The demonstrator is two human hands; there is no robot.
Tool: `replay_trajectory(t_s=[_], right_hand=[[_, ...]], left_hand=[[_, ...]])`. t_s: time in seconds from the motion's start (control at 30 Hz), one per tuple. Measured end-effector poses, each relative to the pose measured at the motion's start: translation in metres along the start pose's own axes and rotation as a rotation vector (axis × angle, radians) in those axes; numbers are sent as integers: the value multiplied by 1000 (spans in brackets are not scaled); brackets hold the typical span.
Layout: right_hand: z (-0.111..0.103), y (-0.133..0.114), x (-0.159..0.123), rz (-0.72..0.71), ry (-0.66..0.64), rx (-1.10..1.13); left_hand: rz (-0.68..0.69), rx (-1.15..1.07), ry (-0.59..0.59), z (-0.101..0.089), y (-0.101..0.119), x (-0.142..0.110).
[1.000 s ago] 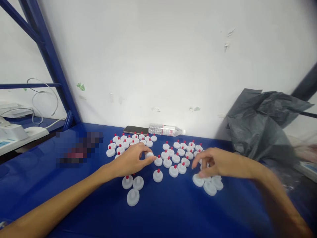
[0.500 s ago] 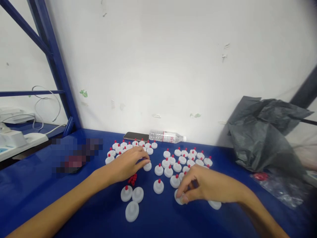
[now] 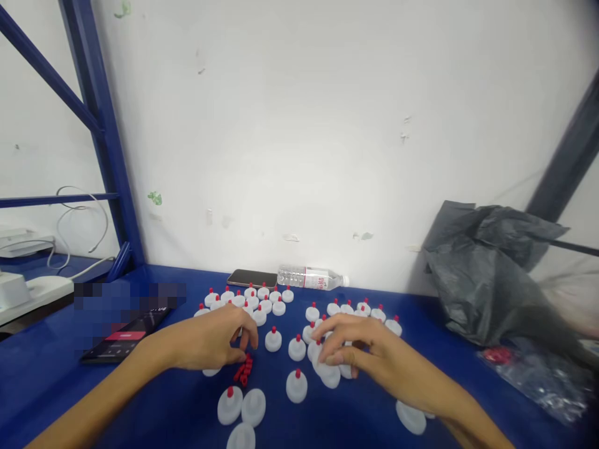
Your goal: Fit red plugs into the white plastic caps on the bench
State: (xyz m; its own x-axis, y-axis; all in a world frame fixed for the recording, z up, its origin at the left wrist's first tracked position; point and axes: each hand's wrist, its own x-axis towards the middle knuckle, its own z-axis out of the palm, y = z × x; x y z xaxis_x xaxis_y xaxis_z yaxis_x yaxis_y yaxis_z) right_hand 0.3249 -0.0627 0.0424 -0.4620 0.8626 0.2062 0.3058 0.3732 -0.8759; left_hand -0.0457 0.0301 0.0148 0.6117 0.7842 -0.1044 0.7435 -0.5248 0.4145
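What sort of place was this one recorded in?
Probably a workshop or factory bench: many similar round white pieces, several with red tips, are spread over a blue tabletop, and a blue metal frame stands by a marked white wall.

The head view looks forward and down across the blue counter (image 3: 355,421), squarely facing the white wall (image 3: 299,125) on the far side. It sits close above the near side, from which the left hand (image 3: 210,333) and right hand (image 3: 367,340) reach in.
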Motion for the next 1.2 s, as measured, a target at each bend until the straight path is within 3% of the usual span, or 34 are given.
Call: replay_trajectory(t_s=[0.13,0.33,0.43,0.6,0.73,0.87,1.2], right_hand=[[8,7,0,36,22,48],[21,12,5,-176,158,-232],[28,19,7,-304,292,-381],[39,34,8,-631,418,-699],[48,41,9,-625,445,-685],[53,42,9,-588,427,-689],[55,38,9,-575,394,-694]], left_hand=[[-16,-5,19,5,-6,3],[82,27,96,14,-13,4],[147,62,233,13,-2,4],[368,-64,580,13,34,4],[613,-137,718,27,52,7],[737,-165,716,42,61,8],[691,-252,626,52,64,7]])
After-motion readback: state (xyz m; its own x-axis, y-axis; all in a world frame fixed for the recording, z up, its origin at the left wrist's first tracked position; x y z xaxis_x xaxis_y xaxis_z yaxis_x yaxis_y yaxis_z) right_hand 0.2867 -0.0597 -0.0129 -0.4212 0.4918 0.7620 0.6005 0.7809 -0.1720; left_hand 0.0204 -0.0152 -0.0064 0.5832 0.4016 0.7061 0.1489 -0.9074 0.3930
